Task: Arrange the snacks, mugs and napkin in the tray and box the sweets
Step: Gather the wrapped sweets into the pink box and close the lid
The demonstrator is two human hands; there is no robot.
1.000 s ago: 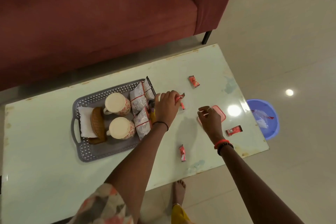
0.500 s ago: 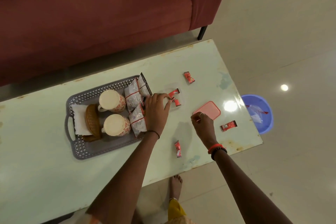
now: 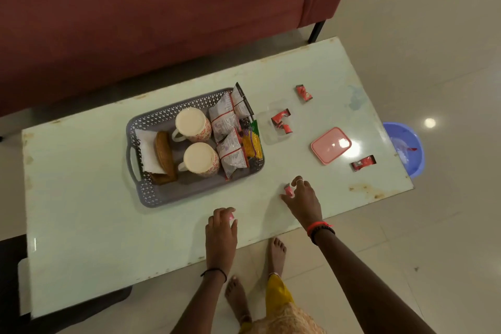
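Note:
The grey tray (image 3: 195,198) holds two upturned mugs (image 3: 193,125) (image 3: 201,159), a white napkin (image 3: 146,154), a brown woven piece (image 3: 164,156) and several snack packets (image 3: 226,122). Right of it, a clear box (image 3: 271,138) contains two red sweets (image 3: 280,118). Its pink lid (image 3: 330,145) lies apart on the table. Loose sweets lie at the far side (image 3: 303,93) and by the right edge (image 3: 363,163). My right hand (image 3: 301,200) pinches a sweet (image 3: 288,189) on the table near the front edge. My left hand (image 3: 221,228) rests on the table with loosely curled fingers, holding nothing that shows.
A red sofa (image 3: 162,22) stands just behind the pale table (image 3: 81,211). A blue basin (image 3: 406,149) sits on the floor past the table's right end. My bare feet (image 3: 276,252) are under the front edge.
My left hand left the box, where two sweets now lie, and drew back to the front edge. My right hand moved off the lid to the sweet near the front edge.

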